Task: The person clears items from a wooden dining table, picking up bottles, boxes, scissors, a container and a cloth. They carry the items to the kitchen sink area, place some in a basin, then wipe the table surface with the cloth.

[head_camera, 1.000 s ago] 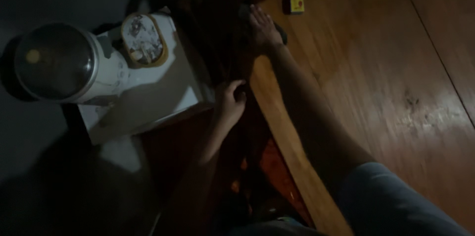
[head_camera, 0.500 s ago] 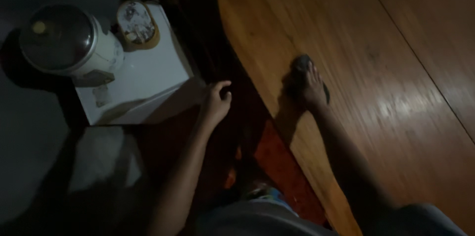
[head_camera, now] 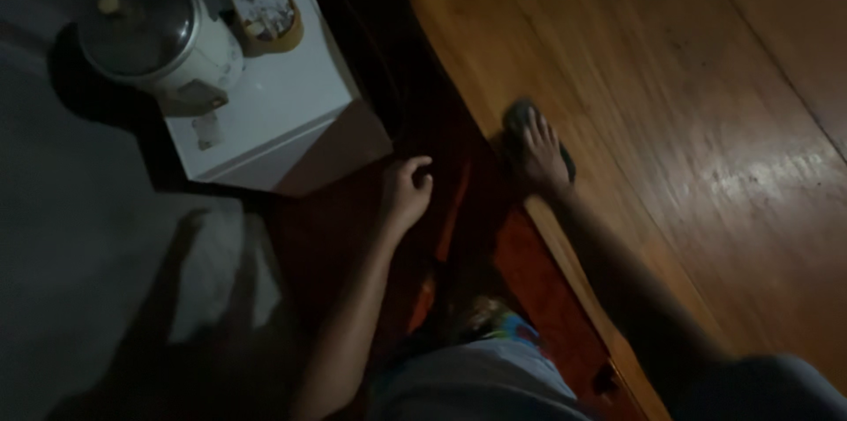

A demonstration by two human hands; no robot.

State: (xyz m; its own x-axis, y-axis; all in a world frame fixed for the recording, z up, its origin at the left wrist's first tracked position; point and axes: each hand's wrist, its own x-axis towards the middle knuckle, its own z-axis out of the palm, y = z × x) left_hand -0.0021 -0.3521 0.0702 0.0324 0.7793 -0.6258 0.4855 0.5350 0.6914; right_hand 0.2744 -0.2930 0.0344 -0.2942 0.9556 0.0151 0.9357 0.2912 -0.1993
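My right hand (head_camera: 540,149) lies flat on a dark cloth (head_camera: 516,112) on the wooden table (head_camera: 688,121), close to its curved left edge. The fingers are spread over the cloth and press it against the wood. Below the table's edge, my left hand (head_camera: 406,191) hangs with its fingers loosely curled and nothing in it. It is just right of a white box-like stand (head_camera: 273,112) and apart from it. The room is very dark.
On the white stand are a white rice cooker (head_camera: 154,33) with a glass lid and a round yellow-rimmed tin (head_camera: 266,4). Grey floor (head_camera: 79,253) lies to the left. Dark red-brown wood (head_camera: 538,289) runs under the table's edge.
My right hand has slid the cloth along the table's edge toward me. The left hand has stayed by the stand. The view has shifted, so the stand now sits further up-left.
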